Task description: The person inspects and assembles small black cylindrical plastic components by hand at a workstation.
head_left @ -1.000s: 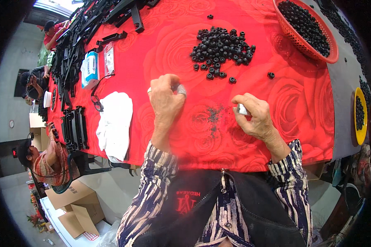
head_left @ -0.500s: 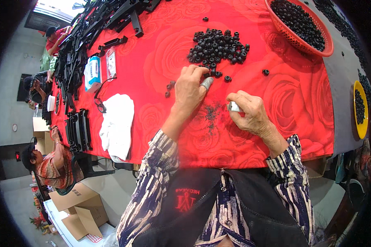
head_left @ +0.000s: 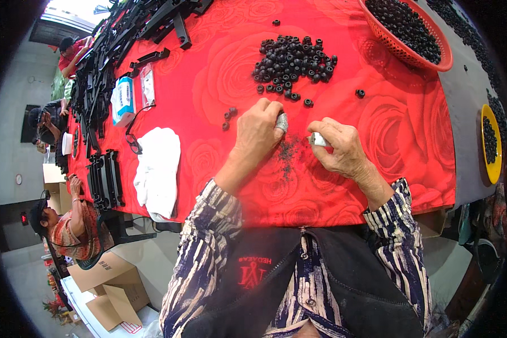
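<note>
My left hand (head_left: 258, 132) rests curled on the red rose-patterned tablecloth (head_left: 208, 84), one fingertip wrapped in grey tape; whether it holds a piece is hidden. My right hand (head_left: 342, 151) pinches a small white-grey tool (head_left: 316, 139) pointing toward the left hand. Between the hands lies a smear of black shavings (head_left: 287, 153). Just beyond my fingers is a pile of small black rings (head_left: 293, 55), with stray rings (head_left: 229, 115) to the left.
A red basket of black rings (head_left: 411, 31) stands far right, a yellow bowl (head_left: 492, 143) at the right edge. A white cloth (head_left: 158, 169), glasses, packets and black plastic frames (head_left: 104, 177) lie left. Other people (head_left: 67, 231) work along the left side.
My left hand reached from the near table up to the ring pile, then drew back a little toward the right hand. The right hand stayed nearly in place.
</note>
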`<state>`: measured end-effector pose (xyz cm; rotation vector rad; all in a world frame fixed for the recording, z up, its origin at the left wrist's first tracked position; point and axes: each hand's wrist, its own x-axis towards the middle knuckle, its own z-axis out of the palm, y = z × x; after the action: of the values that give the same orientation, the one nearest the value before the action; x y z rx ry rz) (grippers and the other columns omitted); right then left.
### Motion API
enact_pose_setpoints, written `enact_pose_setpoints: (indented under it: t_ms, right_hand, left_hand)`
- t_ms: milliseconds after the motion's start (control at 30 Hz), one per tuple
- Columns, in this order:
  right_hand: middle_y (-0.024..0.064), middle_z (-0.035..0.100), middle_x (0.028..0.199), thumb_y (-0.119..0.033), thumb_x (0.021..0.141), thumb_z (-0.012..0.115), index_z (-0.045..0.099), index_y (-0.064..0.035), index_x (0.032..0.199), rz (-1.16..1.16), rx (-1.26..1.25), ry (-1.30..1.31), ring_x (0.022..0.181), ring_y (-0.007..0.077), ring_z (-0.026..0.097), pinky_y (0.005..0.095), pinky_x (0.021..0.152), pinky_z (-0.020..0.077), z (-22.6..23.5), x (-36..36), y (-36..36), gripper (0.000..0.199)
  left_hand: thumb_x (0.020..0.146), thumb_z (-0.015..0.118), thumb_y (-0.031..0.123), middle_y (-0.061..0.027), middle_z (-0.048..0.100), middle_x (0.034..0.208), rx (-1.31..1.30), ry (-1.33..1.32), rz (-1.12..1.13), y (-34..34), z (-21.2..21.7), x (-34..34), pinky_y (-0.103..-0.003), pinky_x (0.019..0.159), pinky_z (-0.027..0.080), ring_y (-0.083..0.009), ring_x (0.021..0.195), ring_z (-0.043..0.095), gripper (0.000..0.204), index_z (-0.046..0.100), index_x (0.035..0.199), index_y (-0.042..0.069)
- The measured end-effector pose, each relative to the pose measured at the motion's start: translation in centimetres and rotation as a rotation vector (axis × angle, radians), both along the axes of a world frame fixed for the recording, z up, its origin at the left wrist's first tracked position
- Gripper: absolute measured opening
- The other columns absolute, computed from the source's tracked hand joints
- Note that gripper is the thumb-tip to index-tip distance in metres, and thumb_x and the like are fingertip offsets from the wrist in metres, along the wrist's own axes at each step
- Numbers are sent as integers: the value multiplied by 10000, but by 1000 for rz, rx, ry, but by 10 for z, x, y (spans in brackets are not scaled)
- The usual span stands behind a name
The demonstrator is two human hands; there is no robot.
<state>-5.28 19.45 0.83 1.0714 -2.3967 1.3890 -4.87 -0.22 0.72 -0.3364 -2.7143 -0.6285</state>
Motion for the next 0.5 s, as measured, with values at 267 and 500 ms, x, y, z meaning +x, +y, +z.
enact_pose_setpoints:
  t_ms: [267, 500]
  right_hand:
    - [103, 512, 669, -5, 658, 607, 562, -35, 900, -17, -87, -24, 600, 258, 561, 344, 521, 448, 1, -2, 0, 248]
    - [87, 522, 760, -37, 645, 701, 589, -43, 965, -19, -167, -31, 642, 233, 560, 328, 553, 451, 0, -2, -3, 339]
  left_hand:
    - [793, 664, 87, -69, 650, 928, 1288, -681, -105, 2, 14, 11, -237, 605, 504, -134, 751, 635, 214, 587, 979, 16]
    - [818, 629, 52, -77, 636, 924, 1724, -869, -116, 17, 7, 23, -214, 583, 519, -113, 744, 616, 237, 561, 1038, 1]
